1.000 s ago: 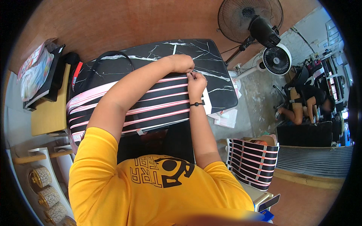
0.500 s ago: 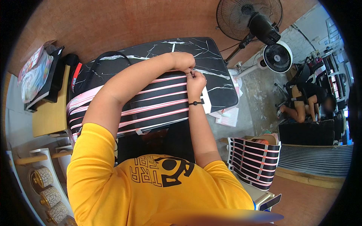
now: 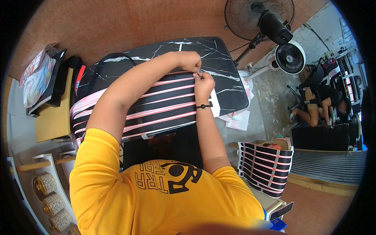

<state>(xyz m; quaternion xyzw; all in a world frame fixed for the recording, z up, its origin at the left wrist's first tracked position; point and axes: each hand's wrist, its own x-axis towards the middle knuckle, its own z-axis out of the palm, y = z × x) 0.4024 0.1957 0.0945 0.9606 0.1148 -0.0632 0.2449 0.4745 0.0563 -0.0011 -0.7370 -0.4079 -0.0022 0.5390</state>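
A black sheet with several pink-and-white strips (image 3: 168, 105) running across it lies on the near part of a black marble-patterned table (image 3: 219, 55). My left hand (image 3: 190, 61) reaches over it to the sheet's far right corner, fingers curled down and pinched. Directly beside it, my right hand (image 3: 204, 83), with a dark band on the wrist, is also pinched, thumb and fingertips meeting the left fingertips. Both touch near the right end of the farthest strip. Whatever lies between the fingertips is too small to make out. A white piece (image 3: 215, 103) shows under my right wrist.
Another black sheet with pink strips (image 3: 264, 168) hangs over a box at the lower right. Papers (image 3: 237, 120) lie beyond the table's right edge. Two fans (image 3: 290, 57) stand at the back right. A black loop (image 3: 111, 62) rests at the table's left. A person (image 3: 323, 102) crouches far right.
Both hands stay at the same corner, with only small shifts of the pinched fingertips. The view has moved very slightly.
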